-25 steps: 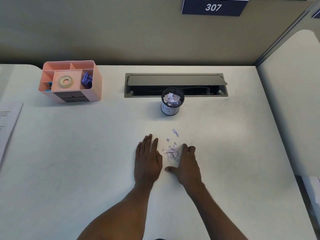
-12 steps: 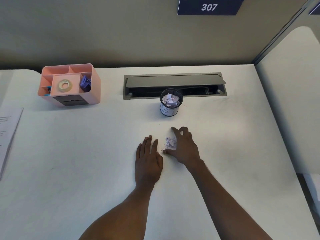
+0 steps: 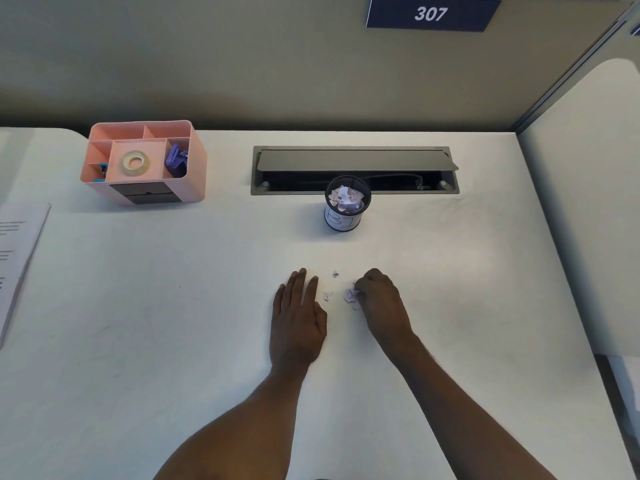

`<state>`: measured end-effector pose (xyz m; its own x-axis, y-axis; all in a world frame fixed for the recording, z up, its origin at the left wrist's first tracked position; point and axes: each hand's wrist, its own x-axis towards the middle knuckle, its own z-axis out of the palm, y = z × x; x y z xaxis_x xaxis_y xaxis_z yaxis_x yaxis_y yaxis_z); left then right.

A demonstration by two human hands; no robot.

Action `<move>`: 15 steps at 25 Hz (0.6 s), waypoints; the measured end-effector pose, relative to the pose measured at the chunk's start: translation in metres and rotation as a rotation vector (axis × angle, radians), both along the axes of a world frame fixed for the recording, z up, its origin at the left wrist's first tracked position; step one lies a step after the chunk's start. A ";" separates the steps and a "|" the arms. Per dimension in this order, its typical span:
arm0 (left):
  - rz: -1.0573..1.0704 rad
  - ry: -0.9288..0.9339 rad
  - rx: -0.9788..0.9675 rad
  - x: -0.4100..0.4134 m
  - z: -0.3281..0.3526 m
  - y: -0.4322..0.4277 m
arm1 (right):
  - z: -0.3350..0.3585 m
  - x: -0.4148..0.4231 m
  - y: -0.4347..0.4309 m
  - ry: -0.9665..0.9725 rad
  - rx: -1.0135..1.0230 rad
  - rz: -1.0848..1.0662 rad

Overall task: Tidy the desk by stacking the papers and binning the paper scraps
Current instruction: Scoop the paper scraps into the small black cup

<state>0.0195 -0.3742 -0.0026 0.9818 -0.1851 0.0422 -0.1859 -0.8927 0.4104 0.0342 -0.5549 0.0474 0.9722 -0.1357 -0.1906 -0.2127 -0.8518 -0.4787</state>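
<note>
The right hand (image 3: 379, 299) is curled closed around a small clump of paper scraps (image 3: 350, 295) on the desk (image 3: 485, 271), a bit of it showing at the fingertips; the left hand (image 3: 298, 320) lies open and flat just beside it, holding nothing. Two loose scraps (image 3: 327, 296) lie between the hands. These bits look featherlight, limp and easily scattered, so pinching them bunched together, or sweeping them into a palm, probably works best. The mesh bin (image 3: 347, 203), well apart toward the back, already holds crumpled paper. Printed sheets (image 3: 17, 258) lie at the left edge
</note>
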 end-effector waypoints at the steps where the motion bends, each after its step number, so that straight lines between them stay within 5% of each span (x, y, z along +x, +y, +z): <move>1: -0.001 -0.001 -0.001 0.000 0.000 0.000 | 0.004 0.004 -0.006 -0.016 0.102 -0.067; 7: 0.008 0.010 -0.019 0.000 0.001 0.000 | 0.057 0.059 -0.026 -0.249 0.290 -0.134; 11: 0.007 0.006 -0.026 -0.001 0.000 0.000 | 0.085 0.109 -0.025 -0.339 0.207 -0.112; 15: 0.010 0.015 -0.017 0.000 0.001 0.000 | 0.095 0.148 -0.017 -0.203 -0.008 -0.018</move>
